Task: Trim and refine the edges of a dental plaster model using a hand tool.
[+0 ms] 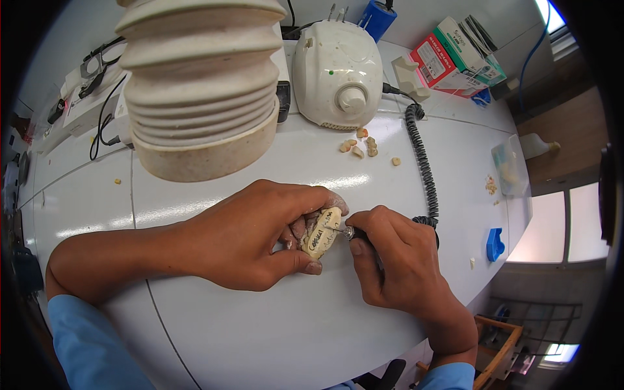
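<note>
Between the thumb and fingers of my left hand (260,237) is a small cream-coloured block (323,233), like a dental model, with dark handwriting on its face. White dust coats those fingertips. My right hand (396,253) grips a rotary handpiece (354,234) in a pen hold. Its thin metal bit points left and meets, or nearly meets, the block's written face. Most of the handpiece body is hidden by my fingers. A coiled black cord (422,162) runs from behind my right hand up to a white control unit (341,75) with a round knob.
A wide ribbed hose (201,84) hangs over the table at upper left. Several small tooth-coloured pieces (359,144) lie below the control unit. Cardboard boxes (455,58) stand at the back right. A blue piece (495,244) and a clear plastic container (510,166) sit near the right edge.
</note>
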The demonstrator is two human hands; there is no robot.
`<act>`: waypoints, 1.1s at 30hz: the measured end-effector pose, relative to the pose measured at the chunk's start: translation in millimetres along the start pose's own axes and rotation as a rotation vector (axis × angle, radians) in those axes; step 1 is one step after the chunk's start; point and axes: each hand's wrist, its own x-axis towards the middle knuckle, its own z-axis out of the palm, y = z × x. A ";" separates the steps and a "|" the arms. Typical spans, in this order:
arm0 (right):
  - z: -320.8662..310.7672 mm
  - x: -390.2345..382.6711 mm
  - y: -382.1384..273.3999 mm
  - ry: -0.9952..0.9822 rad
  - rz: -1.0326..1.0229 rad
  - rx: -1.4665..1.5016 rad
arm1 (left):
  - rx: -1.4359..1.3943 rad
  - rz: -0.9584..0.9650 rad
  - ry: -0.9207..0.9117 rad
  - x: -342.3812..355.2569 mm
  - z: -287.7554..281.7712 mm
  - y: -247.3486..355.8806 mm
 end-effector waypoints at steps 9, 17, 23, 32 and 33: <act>-1.4 1.0 0.5 0.022 0.028 0.011 | 0.001 0.016 0.005 -0.3 0.7 -0.2; -1.4 -1.1 11.9 0.117 0.046 0.048 | -0.038 -0.011 0.044 0.0 4.4 -1.6; -7.5 -2.1 18.3 0.128 0.051 0.094 | 0.045 0.069 0.125 -0.1 6.1 -4.6; -4.0 -2.4 11.6 0.105 0.019 0.046 | 0.134 0.098 0.177 -0.5 9.0 -3.5; -3.9 -2.0 11.5 0.108 0.021 0.046 | 0.105 0.046 0.163 -1.2 8.5 0.6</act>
